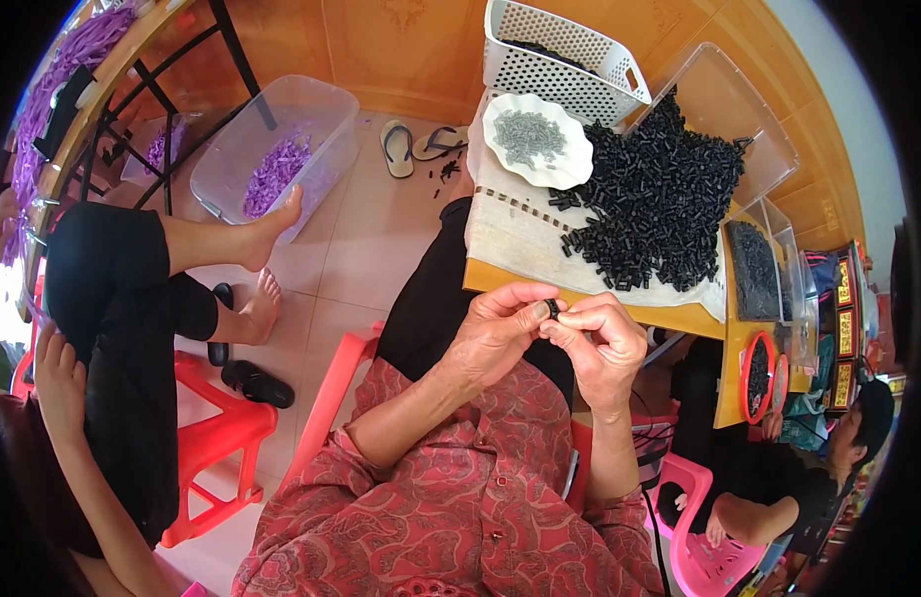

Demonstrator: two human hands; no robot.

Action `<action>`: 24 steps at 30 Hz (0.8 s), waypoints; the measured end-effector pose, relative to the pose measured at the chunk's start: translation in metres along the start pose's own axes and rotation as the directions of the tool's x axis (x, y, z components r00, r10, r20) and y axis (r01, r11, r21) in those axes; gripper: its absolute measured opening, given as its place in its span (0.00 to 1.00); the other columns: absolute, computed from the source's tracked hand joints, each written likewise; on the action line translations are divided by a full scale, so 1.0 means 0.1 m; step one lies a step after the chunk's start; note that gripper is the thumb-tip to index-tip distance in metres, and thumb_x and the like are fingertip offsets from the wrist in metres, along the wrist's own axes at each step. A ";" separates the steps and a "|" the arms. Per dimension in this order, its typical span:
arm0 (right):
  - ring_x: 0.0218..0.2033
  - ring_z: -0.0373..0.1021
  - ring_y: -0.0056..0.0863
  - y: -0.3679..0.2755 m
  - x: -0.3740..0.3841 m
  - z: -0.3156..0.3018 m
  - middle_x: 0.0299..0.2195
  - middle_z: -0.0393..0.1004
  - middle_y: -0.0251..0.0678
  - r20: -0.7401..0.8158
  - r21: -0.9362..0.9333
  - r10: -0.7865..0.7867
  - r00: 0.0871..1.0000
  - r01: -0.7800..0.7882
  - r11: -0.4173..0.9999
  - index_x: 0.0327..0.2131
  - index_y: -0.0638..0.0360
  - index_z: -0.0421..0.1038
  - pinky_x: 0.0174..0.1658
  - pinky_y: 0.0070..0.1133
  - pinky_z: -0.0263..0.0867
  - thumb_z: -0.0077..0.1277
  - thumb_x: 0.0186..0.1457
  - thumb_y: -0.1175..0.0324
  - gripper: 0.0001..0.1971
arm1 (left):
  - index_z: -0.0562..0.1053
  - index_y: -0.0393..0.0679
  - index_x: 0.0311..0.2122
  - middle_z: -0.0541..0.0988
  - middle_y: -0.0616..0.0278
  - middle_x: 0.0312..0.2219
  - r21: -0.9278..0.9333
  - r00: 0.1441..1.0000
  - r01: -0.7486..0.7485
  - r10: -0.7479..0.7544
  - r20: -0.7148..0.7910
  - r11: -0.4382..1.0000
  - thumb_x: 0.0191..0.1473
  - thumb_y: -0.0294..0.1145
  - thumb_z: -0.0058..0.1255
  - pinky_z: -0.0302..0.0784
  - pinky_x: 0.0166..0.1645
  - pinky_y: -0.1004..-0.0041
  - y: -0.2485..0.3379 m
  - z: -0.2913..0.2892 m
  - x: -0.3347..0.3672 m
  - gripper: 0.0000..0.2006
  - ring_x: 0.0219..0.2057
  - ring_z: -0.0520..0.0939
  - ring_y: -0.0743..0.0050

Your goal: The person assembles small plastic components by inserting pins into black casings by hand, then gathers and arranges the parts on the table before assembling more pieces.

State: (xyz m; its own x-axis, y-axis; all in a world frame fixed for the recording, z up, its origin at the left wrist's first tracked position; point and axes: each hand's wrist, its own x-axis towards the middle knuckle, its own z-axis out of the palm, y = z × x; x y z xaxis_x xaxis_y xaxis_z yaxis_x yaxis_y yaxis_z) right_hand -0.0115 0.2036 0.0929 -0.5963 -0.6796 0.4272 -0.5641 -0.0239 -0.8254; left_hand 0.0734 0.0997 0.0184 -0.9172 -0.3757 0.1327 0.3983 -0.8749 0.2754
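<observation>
Between both hands (555, 333), small black cylindrical piece (552, 308).

Black plastic tubes (659, 204) heap on a cream cloth (515, 234) over the yellow worktop (679, 316). Grey pieces fill a white scalloped plate (570, 164). The basket (560, 50) is white, the stool (217, 438) red, the shirt (451, 517) red paisley.

I see matt black plastic tubes (659, 199) heaped on a coarse pale cloth (510, 234) over the table's smooth wooden edge (679, 316). At its far corner, a glossy white plate (570, 159) meets a perforated plastic basket (570, 70).
</observation>
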 end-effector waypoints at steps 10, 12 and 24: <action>0.24 0.68 0.14 -0.05 0.07 -0.08 0.27 0.71 0.32 0.034 -0.066 0.055 0.998 -0.053 0.996 0.27 0.62 0.72 0.26 0.13 0.66 0.68 0.37 0.77 0.14 | 0.74 0.40 0.46 0.79 0.57 0.37 0.025 0.999 0.031 -0.031 -0.013 0.999 0.58 0.24 0.48 0.73 0.48 0.71 0.00 -0.03 0.01 0.11 0.41 0.78 0.71; 0.25 0.69 0.15 -0.08 0.09 -0.05 0.28 0.71 0.32 0.032 -0.044 0.037 0.999 -0.036 0.998 0.28 0.62 0.72 0.27 0.14 0.66 0.69 0.37 0.77 0.14 | 0.74 0.39 0.46 0.79 0.57 0.37 0.004 0.999 0.035 -0.035 0.012 0.999 0.59 0.23 0.47 0.73 0.48 0.71 0.02 -0.01 0.02 0.10 0.42 0.78 0.71; 0.31 0.70 0.22 -0.09 0.15 -0.03 0.35 0.76 0.34 0.135 -0.058 -0.042 0.990 0.050 0.997 0.36 0.62 0.76 0.35 0.18 0.67 0.67 0.36 0.77 0.18 | 0.64 0.39 0.58 0.77 0.59 0.40 -0.021 0.998 0.065 -0.065 -0.027 0.998 0.57 0.22 0.49 0.72 0.46 0.74 0.05 0.06 0.04 0.22 0.41 0.76 0.74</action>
State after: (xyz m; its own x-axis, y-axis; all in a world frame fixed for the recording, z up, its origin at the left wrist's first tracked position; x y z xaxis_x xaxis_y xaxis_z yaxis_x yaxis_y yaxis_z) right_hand -0.0168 0.1963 0.1078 -0.4896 -0.7709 0.4074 -0.6256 -0.0150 -0.7800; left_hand 0.0723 0.0953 0.0260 -0.9412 -0.3259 0.0891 0.3378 -0.9037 0.2631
